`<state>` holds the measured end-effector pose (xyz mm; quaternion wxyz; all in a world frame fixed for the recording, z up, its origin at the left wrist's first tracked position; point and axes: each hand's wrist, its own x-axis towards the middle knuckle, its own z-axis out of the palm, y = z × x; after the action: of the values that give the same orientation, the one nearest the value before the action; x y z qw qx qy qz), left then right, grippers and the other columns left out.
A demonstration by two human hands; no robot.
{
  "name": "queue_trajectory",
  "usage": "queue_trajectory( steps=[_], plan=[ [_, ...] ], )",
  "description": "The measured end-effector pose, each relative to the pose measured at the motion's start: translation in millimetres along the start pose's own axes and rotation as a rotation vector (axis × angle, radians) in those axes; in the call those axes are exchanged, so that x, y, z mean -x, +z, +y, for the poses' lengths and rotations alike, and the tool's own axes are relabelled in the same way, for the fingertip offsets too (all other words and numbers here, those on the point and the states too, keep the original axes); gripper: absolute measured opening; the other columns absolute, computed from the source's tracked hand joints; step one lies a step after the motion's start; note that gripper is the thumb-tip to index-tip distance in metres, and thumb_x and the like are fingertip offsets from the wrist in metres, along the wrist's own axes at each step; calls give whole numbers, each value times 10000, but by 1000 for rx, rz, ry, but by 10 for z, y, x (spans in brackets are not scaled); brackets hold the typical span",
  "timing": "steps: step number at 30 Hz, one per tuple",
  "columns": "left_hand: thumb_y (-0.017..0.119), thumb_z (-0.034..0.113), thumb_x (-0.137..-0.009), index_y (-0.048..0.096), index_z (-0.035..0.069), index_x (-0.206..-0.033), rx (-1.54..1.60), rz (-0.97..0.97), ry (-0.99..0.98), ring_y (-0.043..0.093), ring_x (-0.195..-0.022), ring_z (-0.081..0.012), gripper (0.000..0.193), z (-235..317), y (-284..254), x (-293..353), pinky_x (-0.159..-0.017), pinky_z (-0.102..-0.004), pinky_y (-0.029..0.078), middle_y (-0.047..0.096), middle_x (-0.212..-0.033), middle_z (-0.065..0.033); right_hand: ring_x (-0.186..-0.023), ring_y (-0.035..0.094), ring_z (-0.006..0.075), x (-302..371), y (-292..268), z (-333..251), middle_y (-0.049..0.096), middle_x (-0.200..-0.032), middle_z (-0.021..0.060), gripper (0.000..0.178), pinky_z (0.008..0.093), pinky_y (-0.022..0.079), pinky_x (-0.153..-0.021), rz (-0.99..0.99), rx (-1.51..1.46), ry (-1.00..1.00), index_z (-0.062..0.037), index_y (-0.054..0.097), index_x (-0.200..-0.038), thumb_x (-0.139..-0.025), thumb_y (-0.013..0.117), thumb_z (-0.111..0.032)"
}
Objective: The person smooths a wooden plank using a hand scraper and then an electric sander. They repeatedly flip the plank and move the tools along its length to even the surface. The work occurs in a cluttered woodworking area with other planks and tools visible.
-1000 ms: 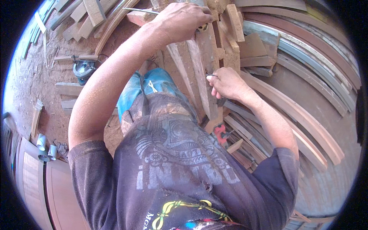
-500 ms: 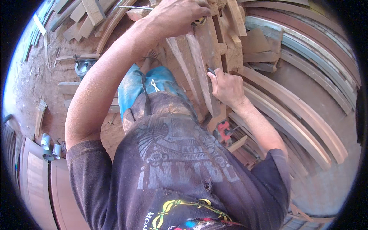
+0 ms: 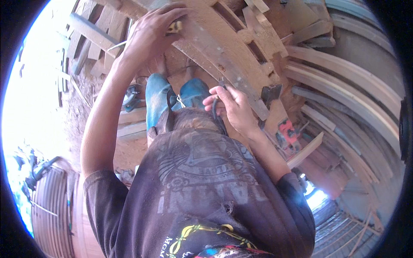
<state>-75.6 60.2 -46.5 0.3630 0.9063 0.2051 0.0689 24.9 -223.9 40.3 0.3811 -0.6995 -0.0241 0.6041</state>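
My left hand (image 3: pixel 151 34) is closed around a yellow-and-black tape measure (image 3: pixel 174 28), mostly covered by the fingers, at the edge of a long wooden board (image 3: pixel 206 47). A thin pale strip (image 3: pixel 117 45) shows beside that wrist; I cannot tell whether it belongs to the tape. Close to my waist, my right hand (image 3: pixel 235 107) pinches a short dark pencil-like stick (image 3: pixel 222 82), its tip near the board's lower edge. A dark curved piece (image 3: pixel 214 111) hangs by these fingers, its kind unclear. Beyond the board lies a thick timber with rectangular slots (image 3: pixel 228 16).
A red-and-black power tool (image 3: pixel 288 131) rests to the right of my body. Long curved timbers (image 3: pixel 344 86) are stacked at the right, and loose planks (image 3: pixel 97 34) lie at the far left. A circular saw (image 3: pixel 131 98) sits on the dusty ground by my legs.
My right hand has drawn back from the board toward my waist, its fingers loosening somewhat around the stick. The left hand and tape measure sit farther left in view; the whole view has shifted.
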Motion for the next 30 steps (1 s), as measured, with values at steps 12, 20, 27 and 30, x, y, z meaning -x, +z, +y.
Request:
queue_trajectory(
  steps=[12,20,27,30],
  plan=[
    [856,134,-797,619,218,-1456,-16,-28,19,597,-1347,-337,705,127,-91,-29,-1093,-443,516,611,-1494,-59,-890,768,272,-137,162,-23,766,-1046,212,445,386,614,-756,53,-592,101,12,616,-1234,-1137,472,-398],
    [863,141,-793,626,196,-1449,-2,-46,17,605,-1336,-335,700,98,-85,-26,-1079,-451,520,625,-1471,-69,-1022,752,323,-158,357,-178,722,-1169,273,433,441,629,-804,130,-846,115,38,594,-1256,-1143,471,-361],
    [862,114,-788,629,203,-1442,17,-55,12,620,-1314,-339,701,166,-117,-47,-1061,-446,533,632,-1460,-75,-850,711,280,-292,557,-133,699,-988,193,396,407,580,-673,246,-973,43,14,608,-1165,-1139,488,-362],
    [856,110,-778,623,206,-1436,18,-68,26,622,-1306,-340,704,150,-124,-55,-1062,-449,531,634,-1451,-64,-643,581,186,-313,600,-29,581,-787,71,359,343,481,-556,231,-1060,22,-34,600,-1061,-1134,510,-374]
  ],
)
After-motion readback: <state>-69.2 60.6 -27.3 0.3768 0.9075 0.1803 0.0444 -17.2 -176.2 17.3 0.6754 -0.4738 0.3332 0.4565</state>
